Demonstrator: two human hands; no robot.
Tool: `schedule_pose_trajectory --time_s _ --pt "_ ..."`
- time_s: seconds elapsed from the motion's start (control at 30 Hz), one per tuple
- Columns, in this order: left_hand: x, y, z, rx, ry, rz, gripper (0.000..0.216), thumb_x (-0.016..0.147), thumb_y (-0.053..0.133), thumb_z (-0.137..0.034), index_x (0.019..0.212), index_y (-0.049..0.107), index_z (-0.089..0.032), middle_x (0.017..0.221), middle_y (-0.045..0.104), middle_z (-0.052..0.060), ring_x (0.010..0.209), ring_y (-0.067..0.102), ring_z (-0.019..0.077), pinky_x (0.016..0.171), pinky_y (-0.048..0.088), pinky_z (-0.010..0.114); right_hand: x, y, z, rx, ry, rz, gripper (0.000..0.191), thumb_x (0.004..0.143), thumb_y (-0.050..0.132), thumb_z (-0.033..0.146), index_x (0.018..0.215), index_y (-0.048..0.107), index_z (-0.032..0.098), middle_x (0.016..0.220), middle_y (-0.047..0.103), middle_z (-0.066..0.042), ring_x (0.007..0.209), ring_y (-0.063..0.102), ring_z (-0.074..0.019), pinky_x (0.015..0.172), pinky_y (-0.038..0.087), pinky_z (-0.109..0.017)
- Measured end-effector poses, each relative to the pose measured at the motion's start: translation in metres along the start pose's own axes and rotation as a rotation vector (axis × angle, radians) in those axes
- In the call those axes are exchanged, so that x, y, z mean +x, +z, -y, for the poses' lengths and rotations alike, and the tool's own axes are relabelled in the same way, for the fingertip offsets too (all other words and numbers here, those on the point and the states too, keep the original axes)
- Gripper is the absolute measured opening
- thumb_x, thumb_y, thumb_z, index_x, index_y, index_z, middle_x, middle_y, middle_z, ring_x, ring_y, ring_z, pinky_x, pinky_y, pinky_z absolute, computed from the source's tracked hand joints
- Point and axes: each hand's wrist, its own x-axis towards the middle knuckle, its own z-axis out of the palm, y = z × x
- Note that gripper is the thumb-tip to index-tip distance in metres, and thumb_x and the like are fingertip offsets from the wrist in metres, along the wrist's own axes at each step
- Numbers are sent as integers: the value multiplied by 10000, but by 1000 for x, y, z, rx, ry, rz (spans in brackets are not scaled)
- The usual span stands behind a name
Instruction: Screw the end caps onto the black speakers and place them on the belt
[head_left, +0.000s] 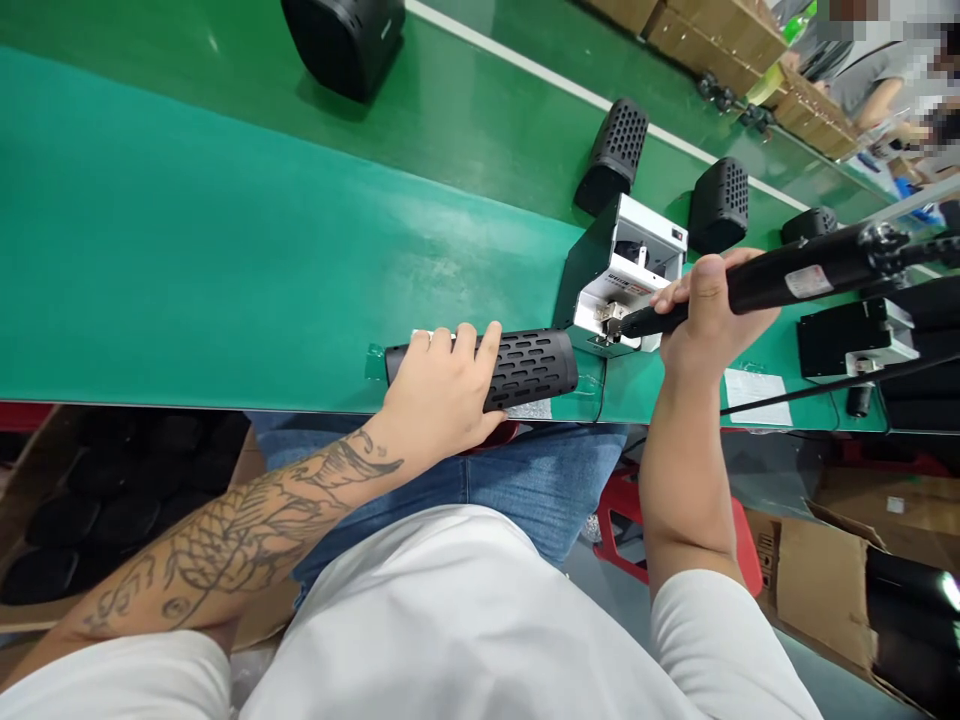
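Observation:
My left hand (444, 392) is wrapped over a black speaker housing (531, 366) with slotted holes, which lies on its side at the bench's near edge. In my right hand (712, 305) is a black electric screwdriver (780, 282), held nearly level. Its tip reaches the front outlet of a screw feeder (587, 290), a black and silver box to the right of the housing. Whether a screw sits on the tip is too small to tell.
A green bench mat (187, 250) covers the near side. Behind it on the line stand a large dark housing (349, 45) and perforated speakers (615, 150), (720, 205). A second feeder (855, 340) and paper sheet (757, 398) lie right. Cardboard boxes (720, 40) and people are beyond.

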Motion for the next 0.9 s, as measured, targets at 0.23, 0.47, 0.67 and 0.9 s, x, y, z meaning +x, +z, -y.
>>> schedule_pose_trajectory --time_s 0.23,0.47,0.67,0.9 --pt "4 -6 -2 -8 -13 63 1182 1050 908 -621 1926 430 13 1523 756 348 1351 760 526 1142 521 566 -21 3 43 92 -1 53 479 910 1130 556 953 771 241 614 678 97 460 620 -118 512 623 -265" --pt "0 -3 -4 -7 9 6 1112 1086 867 -589 1905 449 36 1514 761 373 1352 759 543 1157 529 597 -77 40 126 320 61 385 352 1010 1060 520 994 775 314 622 674 98 386 572 -133 473 647 -308" --pt "-3 -2 -4 -64 21 -43 1061 1078 842 -526 1889 470 48 1524 755 384 1346 752 549 1145 523 602 -101 66 126 283 114 544 434 1021 1015 622 964 675 359 573 585 117 379 496 -141 450 548 -336" --pt "-2 -7 -6 -46 12 25 1041 1135 769 -529 1923 409 48 1557 737 377 1372 754 542 1160 509 593 -100 80 114 316 128 584 438 1010 1035 524 913 649 341 598 624 110 381 529 -137 459 568 -337"
